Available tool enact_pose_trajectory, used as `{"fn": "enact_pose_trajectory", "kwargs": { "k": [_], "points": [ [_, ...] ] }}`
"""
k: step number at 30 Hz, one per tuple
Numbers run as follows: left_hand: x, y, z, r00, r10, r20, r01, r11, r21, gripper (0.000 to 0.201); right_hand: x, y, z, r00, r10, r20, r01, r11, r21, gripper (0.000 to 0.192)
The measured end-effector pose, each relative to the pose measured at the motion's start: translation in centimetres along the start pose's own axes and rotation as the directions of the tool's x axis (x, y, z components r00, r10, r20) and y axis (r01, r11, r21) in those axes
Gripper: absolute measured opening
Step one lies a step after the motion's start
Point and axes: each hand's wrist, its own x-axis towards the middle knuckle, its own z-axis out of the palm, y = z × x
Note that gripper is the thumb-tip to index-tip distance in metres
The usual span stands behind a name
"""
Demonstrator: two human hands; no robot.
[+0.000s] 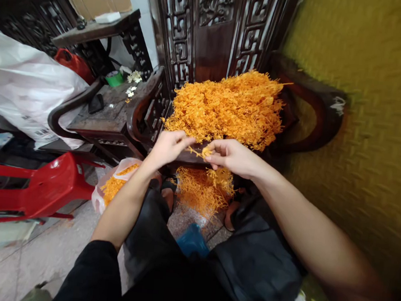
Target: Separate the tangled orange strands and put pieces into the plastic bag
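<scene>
My left hand (168,146) and my right hand (230,156) meet in front of me, both pinching one small orange plastic sprig (203,152) between their fingertips. Behind them a big heap of the same orange sprigs (228,107) lies on the seat of a dark carved wooden chair (211,38). A smaller pile of orange sprigs (203,191) lies on the floor between my feet. To the left of my left forearm a clear plastic bag (112,187) holds more orange pieces.
A red plastic stool (41,187) lies at the left. Behind it are a white plastic sack (22,81) and a second dark wooden chair (115,109) with small items on it. A yellow woven surface (374,115) fills the right. A blue object (192,239) sits by my knees.
</scene>
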Motion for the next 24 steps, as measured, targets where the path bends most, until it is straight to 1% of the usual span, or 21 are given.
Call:
{"fn": "enact_pose_trajectory", "kwargs": {
  "k": [1, 2, 4, 6, 8, 9, 10, 11, 13, 14, 15, 16, 17, 19, 21, 22, 24],
  "points": [
    [0.3, 0.0, 0.4, 0.993, -0.015, -0.119, 0.015, 1.0, -0.007, 0.058, 0.1, -0.3, 0.1, 1.0, -0.012, -0.02, 0.012, 1.0, 0.009, 0.033],
    [0.7, 0.0, 0.7, 0.972, -0.034, -0.233, 0.03, 0.999, -0.022, 0.06, 0.2, -0.5, 0.2, 0.998, -0.025, -0.049, 0.026, 0.999, 0.019, 0.034],
    [1.8, -0.3, 0.7, 0.913, -0.089, -0.399, 0.065, 0.995, -0.073, 0.061, 0.2, -0.8, 0.3, 0.994, -0.032, -0.1, 0.035, 0.999, 0.03, 0.036],
    [2.9, -0.9, -0.1, 0.856, -0.182, -0.485, 0.122, 0.981, -0.153, 0.059, 0.1, -0.9, 0.2, 0.996, 0.004, -0.091, -0.001, 0.999, 0.037, 0.036],
    [3.7, -1.7, -1.2, 0.809, -0.289, -0.511, 0.176, 0.95, -0.258, 0.055, -0.2, -0.7, -0.2, 0.998, 0.052, -0.045, -0.048, 0.996, 0.073, 0.035],
    [3.8, -2.1, -1.7, 0.796, -0.335, -0.505, 0.19, 0.929, -0.317, 0.053, -0.3, -0.6, -0.4, 0.997, 0.065, -0.03, -0.062, 0.993, 0.101, 0.034],
    [3.6, -2.5, -1.9, 0.795, -0.373, -0.479, 0.197, 0.904, -0.378, 0.049, -0.4, -0.4, -0.7, 0.997, 0.071, -0.029, -0.066, 0.989, 0.135, 0.035],
    [3.4, -2.7, -2.0, 0.807, -0.402, -0.432, 0.202, 0.876, -0.437, 0.046, -0.4, -0.3, -0.9, 0.997, 0.072, -0.041, -0.064, 0.985, 0.163, 0.039],
    [2.5, -2.8, -1.5, 0.87, -0.402, -0.286, 0.218, 0.834, -0.507, 0.042, -0.4, 0.0, -1.2, 0.994, 0.071, -0.083, -0.055, 0.981, 0.184, 0.051],
    [2.0, -2.5, -1.2, 0.908, -0.365, -0.208, 0.222, 0.837, -0.5, 0.042, -0.3, 0.2, -1.3, 0.992, 0.071, -0.101, -0.053, 0.983, 0.178, 0.054],
    [1.5, -2.0, -0.8, 0.942, -0.305, -0.138, 0.213, 0.863, -0.457, 0.042, -0.3, 0.3, -1.3, 0.991, 0.07, -0.112, -0.05, 0.985, 0.167, 0.056],
    [1.2, -1.3, -0.3, 0.969, -0.233, -0.077, 0.187, 0.904, -0.383, 0.041, -0.3, 0.4, -1.2, 0.991, 0.064, -0.117, -0.046, 0.987, 0.152, 0.058],
    [0.9, -0.5, 0.1, 0.987, -0.161, -0.021, 0.148, 0.946, -0.287, 0.041, -0.3, 0.5, -1.1, 0.992, 0.054, -0.114, -0.039, 0.99, 0.133, 0.058],
    [0.5, 1.1, 1.0, 0.994, -0.053, 0.096, 0.06, 0.995, -0.075, 0.039, -0.3, 0.6, -0.8, 0.994, 0.023, -0.103, -0.014, 0.996, 0.086, 0.059],
    [0.4, 2.3, 1.8, 0.978, 0.005, 0.21, -0.022, 0.996, 0.081, 0.039, -0.4, 0.6, -0.5, 0.993, -0.02, -0.117, 0.021, 1.0, 0.006, 0.057],
    [0.4, 2.6, 2.2, 0.968, 0.027, 0.249, -0.061, 0.99, 0.129, 0.041, -0.5, 0.6, -0.4, 0.989, -0.047, -0.142, 0.041, 0.998, -0.045, 0.057],
    [0.3, 2.8, 2.7, 0.952, 0.085, 0.295, -0.14, 0.975, 0.172, 0.048, -0.8, 0.5, -0.4, 0.968, -0.118, -0.221, 0.085, 0.985, -0.15, 0.059]
  ]
}}
